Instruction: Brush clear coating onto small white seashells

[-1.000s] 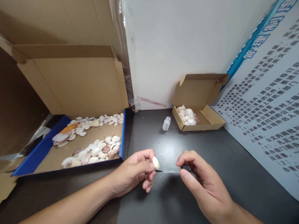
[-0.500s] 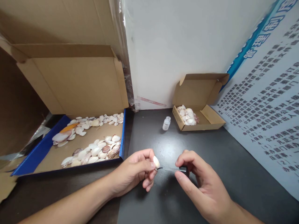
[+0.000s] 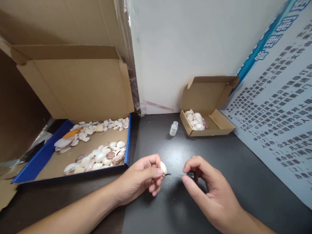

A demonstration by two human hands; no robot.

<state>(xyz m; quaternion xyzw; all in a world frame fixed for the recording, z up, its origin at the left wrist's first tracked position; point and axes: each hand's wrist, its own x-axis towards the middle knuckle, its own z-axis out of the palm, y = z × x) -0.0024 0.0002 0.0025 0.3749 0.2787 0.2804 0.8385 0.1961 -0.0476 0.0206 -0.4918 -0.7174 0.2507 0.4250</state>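
Between thumb and fingers, my left hand pinches a small pale seashell above the dark mat. My right hand grips a brush by its black cap, which the fingers partly cover. A thin clear stem runs left from the cap to dark brush bristles, which are at the shell's lower edge; whether they touch it I cannot tell. Farther back on the mat stands a small clear glass bottle, uncapped, with a printed label.
On the left, a blue-edged cardboard box lies open with many shells inside. A smaller open cardboard box at the back right holds a pile of shells. A printed poster covers the right side.
Both hands stay nearly in place. The shell and the right hand have shifted very slightly, and the black cap has turned a little within the right fingers.
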